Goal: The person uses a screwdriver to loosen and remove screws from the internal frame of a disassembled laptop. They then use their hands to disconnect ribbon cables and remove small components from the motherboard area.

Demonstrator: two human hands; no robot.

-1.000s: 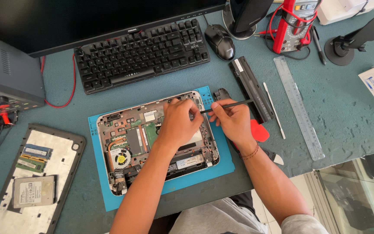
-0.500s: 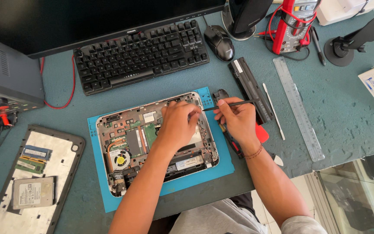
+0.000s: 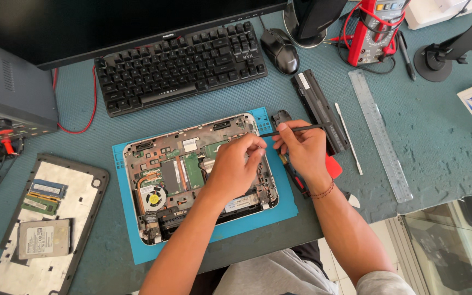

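An opened laptop base (image 3: 170, 175) with its circuit board, fan and cables exposed lies on a blue work mat (image 3: 285, 199). My left hand (image 3: 235, 166) rests over the right half of the board, fingers pinched together at something small near the upper right corner. My right hand (image 3: 301, 150) sits just beside it at the laptop's right edge and grips a thin black tool (image 3: 296, 129), held level with its tip pointing left toward my left fingers. What the left fingers pinch is hidden.
A black keyboard (image 3: 178, 65), mouse (image 3: 279, 50) and monitor lie at the back. A laptop battery (image 3: 318, 106), white spudger (image 3: 348, 139), metal ruler (image 3: 381, 134) and red multimeter (image 3: 372, 33) are to the right. The removed bottom cover (image 3: 45, 224) holds a hard drive and memory modules at left.
Both hands have shifted slightly; the right hand with the black tool has edged left and the left fingers have closed nearer the tool's tip.
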